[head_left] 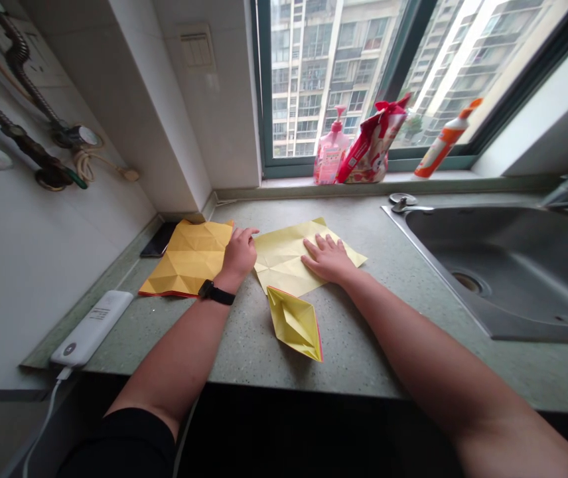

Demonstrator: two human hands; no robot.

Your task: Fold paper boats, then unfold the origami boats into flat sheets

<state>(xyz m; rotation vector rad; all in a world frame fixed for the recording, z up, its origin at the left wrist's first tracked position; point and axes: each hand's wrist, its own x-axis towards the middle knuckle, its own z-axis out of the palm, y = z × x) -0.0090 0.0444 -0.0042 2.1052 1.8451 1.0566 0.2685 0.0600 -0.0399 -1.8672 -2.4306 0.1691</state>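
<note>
A pale yellow creased paper sheet (284,260) lies flat on the speckled counter (363,332). My right hand (328,257) rests on it palm down with fingers stretched out. My left hand (239,252), with a black watch on the wrist, presses the sheet's left edge with curled fingers, the index pointing out. A darker orange-yellow creased sheet (189,259) lies just left of that hand. A folded yellow paper boat shape (294,323) sits nearer the counter's front edge, between my forearms.
A steel sink (513,265) fills the right side. A pink soap pump (330,149), a red bag (371,146) and an orange-capped bottle (446,138) stand on the window sill. A white power bank (92,327) and a dark phone (158,240) lie at the left wall.
</note>
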